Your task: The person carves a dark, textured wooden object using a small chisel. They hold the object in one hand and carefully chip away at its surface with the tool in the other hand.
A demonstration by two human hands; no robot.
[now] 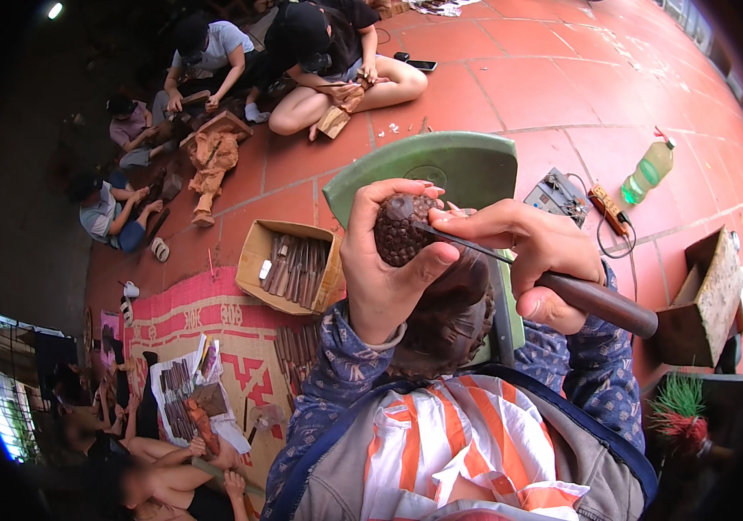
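Observation:
A dark brown wooden carving (445, 326) stands in front of my chest, with a rounded top covered in small bumps (399, 241). My left hand (373, 269) is wrapped round that bumpy top, its thumb on the near side. In my right hand (538, 252) is a carving chisel with a dark wooden handle (601, 304). The chisel's thin metal blade (467, 242) points left, and its tip meets the bumpy surface. Fingers of my right hand press along the blade, close to the left hand. Folds of the lower carving are partly hidden by my hands.
Behind the carving is a green plastic chair (467, 161). A cardboard box (252, 252) of chisels stands left, with more chisels (295, 356) beside it on a mat. Rightward are a power strip (607, 208), a green bottle (647, 174) and a wooden box (697, 304). Several people work at left.

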